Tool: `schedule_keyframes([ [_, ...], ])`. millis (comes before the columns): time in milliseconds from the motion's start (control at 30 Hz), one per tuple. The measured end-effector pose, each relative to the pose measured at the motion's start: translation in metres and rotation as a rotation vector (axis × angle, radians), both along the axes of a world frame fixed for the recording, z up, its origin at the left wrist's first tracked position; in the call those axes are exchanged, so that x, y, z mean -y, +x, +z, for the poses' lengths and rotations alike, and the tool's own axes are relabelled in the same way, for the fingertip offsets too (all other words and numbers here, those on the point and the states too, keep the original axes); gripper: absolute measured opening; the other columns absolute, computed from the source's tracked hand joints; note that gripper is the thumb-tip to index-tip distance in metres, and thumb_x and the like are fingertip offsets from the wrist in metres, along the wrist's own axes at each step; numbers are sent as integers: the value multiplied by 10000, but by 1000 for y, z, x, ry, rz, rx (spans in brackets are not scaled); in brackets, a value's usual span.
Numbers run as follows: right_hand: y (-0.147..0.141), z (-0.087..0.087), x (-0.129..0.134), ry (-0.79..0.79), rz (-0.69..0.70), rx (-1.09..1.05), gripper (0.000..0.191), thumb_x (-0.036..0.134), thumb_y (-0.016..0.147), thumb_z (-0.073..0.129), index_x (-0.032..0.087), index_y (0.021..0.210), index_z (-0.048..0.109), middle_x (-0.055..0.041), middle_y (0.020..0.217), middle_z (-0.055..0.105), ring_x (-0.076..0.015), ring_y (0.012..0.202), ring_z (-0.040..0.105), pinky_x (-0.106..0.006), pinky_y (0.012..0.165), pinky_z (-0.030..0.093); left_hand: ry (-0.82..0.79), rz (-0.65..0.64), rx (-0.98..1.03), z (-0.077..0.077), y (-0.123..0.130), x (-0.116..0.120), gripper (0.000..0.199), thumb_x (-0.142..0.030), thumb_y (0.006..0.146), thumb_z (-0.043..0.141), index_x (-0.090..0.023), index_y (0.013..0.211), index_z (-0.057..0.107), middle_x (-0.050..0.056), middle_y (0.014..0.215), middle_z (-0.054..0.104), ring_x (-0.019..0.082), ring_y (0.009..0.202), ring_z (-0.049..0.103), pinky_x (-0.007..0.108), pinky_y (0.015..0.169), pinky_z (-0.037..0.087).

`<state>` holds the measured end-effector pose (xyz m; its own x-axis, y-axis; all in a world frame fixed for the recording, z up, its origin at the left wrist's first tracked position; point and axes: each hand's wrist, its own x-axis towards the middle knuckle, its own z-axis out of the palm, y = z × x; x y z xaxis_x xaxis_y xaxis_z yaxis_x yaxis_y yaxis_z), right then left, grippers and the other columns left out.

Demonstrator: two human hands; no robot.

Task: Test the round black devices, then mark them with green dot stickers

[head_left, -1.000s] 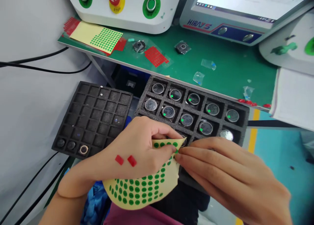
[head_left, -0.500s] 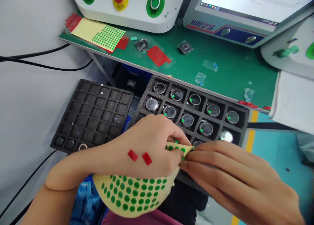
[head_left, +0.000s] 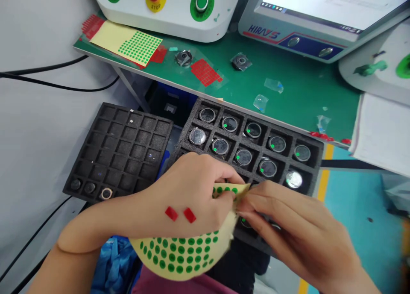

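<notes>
A yellow sheet of green round stickers (head_left: 179,260) hangs curved beneath my left hand (head_left: 195,191), whose thumb and fingers pinch its upper part. Two red stickers (head_left: 189,215) lie on the back of that hand. My right hand (head_left: 288,225) has its fingertips pressed together at the sheet's right corner; whether a sticker is between them is hidden. Below both hands is a black foam tray (head_left: 237,134) with round watch-like parts in its compartments, many bearing a green dot. One shiny round part (head_left: 294,179) sits near the tray's right side, just above my right hand.
A second foam tray (head_left: 123,146) at the left holds a few round parts in its lower row. Behind, the green bench (head_left: 237,86) carries sticker sheets (head_left: 141,46), red stickers (head_left: 206,72) and film scraps. A white machine with buttons (head_left: 173,18) and a monitor (head_left: 301,37) stand there.
My right hand's fingers have curled more at the sheet's corner, and the wrist has shifted down and left. The sheet's lower part has swung slightly right. The whole view has moved a little.
</notes>
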<state>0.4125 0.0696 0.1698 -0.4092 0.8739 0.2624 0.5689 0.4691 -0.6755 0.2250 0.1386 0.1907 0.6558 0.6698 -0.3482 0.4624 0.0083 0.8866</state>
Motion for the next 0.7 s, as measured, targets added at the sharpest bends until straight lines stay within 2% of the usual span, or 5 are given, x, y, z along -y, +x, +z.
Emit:
schedule_keyframes([
  [167, 11, -36, -42, -24, -270, -61, 123, 150, 881, 579, 220, 781, 581, 26, 695, 648, -115, 587, 602, -211, 562, 472, 25, -133, -108, -28, -19, 15, 231, -135, 784, 556, -206, 838, 769, 16, 711, 746, 156, 579, 630, 248, 555, 393],
  [267, 1, -67, -75, -249, -219, -48, 95, 183, 871, 581, 192, 779, 604, 8, 691, 657, -132, 604, 607, -231, 584, 449, 18, -299, -199, -42, -29, 29, 214, -106, 751, 552, -198, 738, 744, 5, 629, 709, 141, 541, 564, 261, 572, 332],
  [367, -19, -87, -97, -441, -147, 48, 130, 171, 879, 555, 176, 756, 596, 12, 652, 649, -132, 601, 615, -233, 611, 422, -82, -273, -255, -47, -35, 36, 165, -112, 735, 565, -178, 664, 699, -45, 488, 564, 97, 464, 425, 244, 515, 257],
  [467, -35, -91, -108, -481, -137, 95, 156, 156, 882, 549, 180, 734, 592, 38, 561, 610, -129, 553, 603, -234, 617, 388, -177, -207, -230, -47, -40, 36, 136, -122, 731, 573, -162, 651, 676, -82, 452, 438, 73, 443, 324, 220, 510, 256],
  [700, -49, -88, -115, -500, -159, 176, 171, 144, 877, 560, 181, 716, 602, 36, 596, 624, -121, 519, 585, -249, 626, 343, -292, -123, -173, -50, -45, 28, 146, -141, 732, 543, -149, 726, 689, -66, 506, 511, 80, 487, 388, 206, 514, 272],
])
